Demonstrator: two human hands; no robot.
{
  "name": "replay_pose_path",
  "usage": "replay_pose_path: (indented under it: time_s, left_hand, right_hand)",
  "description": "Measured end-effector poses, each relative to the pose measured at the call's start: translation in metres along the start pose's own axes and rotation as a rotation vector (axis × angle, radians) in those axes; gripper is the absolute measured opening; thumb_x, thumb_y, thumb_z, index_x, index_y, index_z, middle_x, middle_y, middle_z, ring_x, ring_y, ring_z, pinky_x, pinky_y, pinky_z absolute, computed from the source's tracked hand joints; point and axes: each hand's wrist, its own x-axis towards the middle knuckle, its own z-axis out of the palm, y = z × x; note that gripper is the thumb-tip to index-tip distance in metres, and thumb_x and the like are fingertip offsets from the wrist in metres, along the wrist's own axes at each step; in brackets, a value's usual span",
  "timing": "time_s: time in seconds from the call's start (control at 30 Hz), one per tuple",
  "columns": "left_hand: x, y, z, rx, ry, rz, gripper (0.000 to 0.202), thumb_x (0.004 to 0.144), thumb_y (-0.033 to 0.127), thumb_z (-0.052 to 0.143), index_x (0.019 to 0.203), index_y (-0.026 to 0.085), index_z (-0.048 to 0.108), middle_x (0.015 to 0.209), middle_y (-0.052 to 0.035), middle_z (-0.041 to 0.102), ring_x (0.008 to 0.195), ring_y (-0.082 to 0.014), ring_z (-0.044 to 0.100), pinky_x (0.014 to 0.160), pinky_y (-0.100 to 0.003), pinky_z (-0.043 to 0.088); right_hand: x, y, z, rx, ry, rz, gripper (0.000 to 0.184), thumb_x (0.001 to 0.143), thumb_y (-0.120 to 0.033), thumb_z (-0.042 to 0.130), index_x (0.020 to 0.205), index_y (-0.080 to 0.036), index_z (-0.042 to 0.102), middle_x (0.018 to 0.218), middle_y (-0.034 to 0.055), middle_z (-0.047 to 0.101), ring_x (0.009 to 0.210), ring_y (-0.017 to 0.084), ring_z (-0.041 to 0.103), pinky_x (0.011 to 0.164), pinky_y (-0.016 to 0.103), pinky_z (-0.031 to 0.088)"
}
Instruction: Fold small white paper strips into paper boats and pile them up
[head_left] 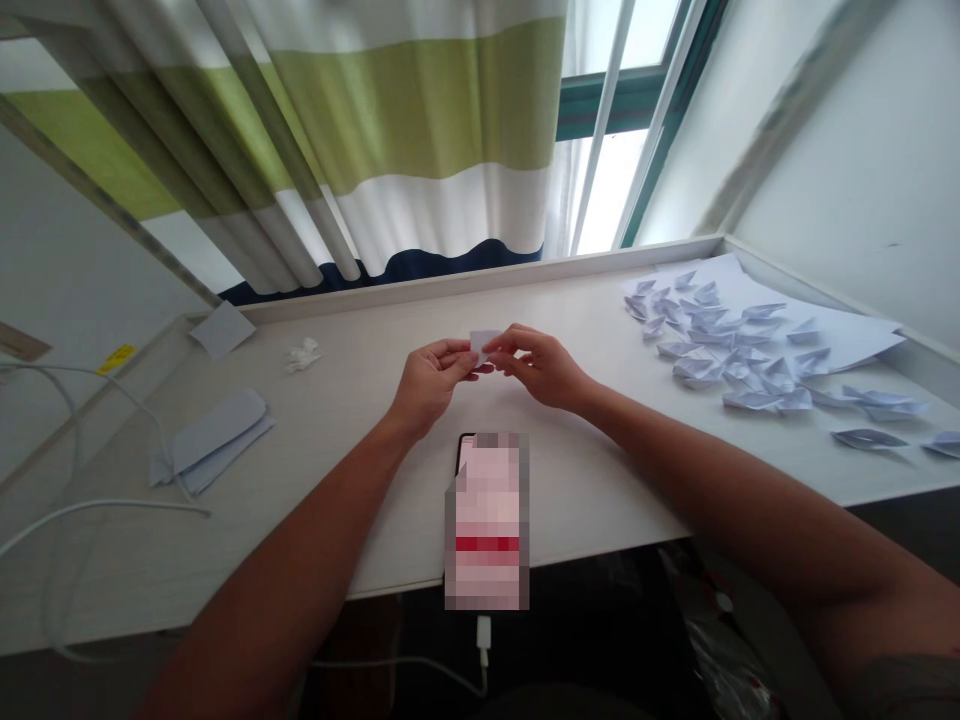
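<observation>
Between my two hands, above the middle of the table, is a small folded piece of white paper (484, 343). My left hand (435, 380) pinches its left side between thumb and fingers. On its right side, the fingertips of my right hand (541, 368) close on the paper as well. Part of the paper is hidden behind my fingers. Below the hands lies a phone (491, 520), its screen blurred out and its lower end at the table's front edge. Many folded paper boats (739, 345) are spread over the right side of the table.
Large white sheets (840, 325) lie under some of the boats. At the left are a stack of paper (221, 435), a square sheet (223, 330), a crumpled scrap (302, 355) and a white cable (112, 505). A charging plug (484, 632) hangs below the phone. Raised boards (450, 285) border the table.
</observation>
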Motion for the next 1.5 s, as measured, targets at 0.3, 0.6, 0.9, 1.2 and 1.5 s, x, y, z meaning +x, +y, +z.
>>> replay_pose_path:
  time_s: [0.3,0.6,0.9,1.2,1.5]
  left_hand:
    - [-0.011,0.01,0.009,0.047,-0.161,-0.008,0.05,0.082,0.052,0.092,0.115,0.015,0.083,0.109,-0.0138,0.086,0.092,-0.0279,0.084,0.09,-0.044,0.064]
    - [-0.013,0.01,0.014,-0.001,-0.086,-0.043,0.043,0.074,0.041,0.099,0.102,0.014,0.082,0.099,-0.0131,0.087,0.094,-0.0285,0.084,0.09,-0.043,0.063]
    - [-0.011,0.01,0.01,-0.071,-0.138,-0.116,0.04,0.074,0.043,0.099,0.099,0.015,0.085,0.102,-0.012,0.086,0.096,-0.0261,0.083,0.099,-0.044,0.062]
    - [-0.012,0.012,0.012,0.01,-0.172,-0.041,0.041,0.078,0.046,0.097,0.101,0.014,0.084,0.093,-0.0113,0.086,0.088,-0.0261,0.084,0.093,-0.044,0.065]
    - [-0.012,0.009,0.013,0.048,-0.149,-0.035,0.039,0.085,0.046,0.091,0.103,0.013,0.08,0.094,-0.0127,0.085,0.088,-0.0257,0.084,0.09,-0.044,0.066]
  right_hand:
    - [0.001,-0.001,0.003,-0.019,0.135,0.035,0.036,0.098,-0.053,0.074,0.085,-0.021,0.065,0.088,0.0029,0.072,0.078,0.018,0.072,0.074,0.038,0.06]
    - [0.001,-0.009,0.009,0.024,0.208,0.085,0.04,0.093,-0.06,0.08,0.087,-0.021,0.071,0.087,0.0039,0.078,0.078,0.019,0.072,0.078,0.039,0.06]
    - [0.001,-0.008,0.01,0.062,0.215,0.081,0.036,0.089,-0.056,0.084,0.087,-0.022,0.073,0.085,0.0022,0.075,0.078,0.017,0.069,0.077,0.038,0.06]
    - [0.001,-0.009,0.011,0.114,0.266,0.082,0.047,0.082,-0.063,0.089,0.081,-0.023,0.065,0.079,0.0011,0.072,0.073,0.017,0.066,0.071,0.038,0.058]
    - [0.003,-0.004,0.013,0.18,0.25,0.106,0.05,0.081,-0.066,0.089,0.084,-0.023,0.065,0.077,0.0007,0.07,0.069,0.016,0.063,0.063,0.033,0.054]
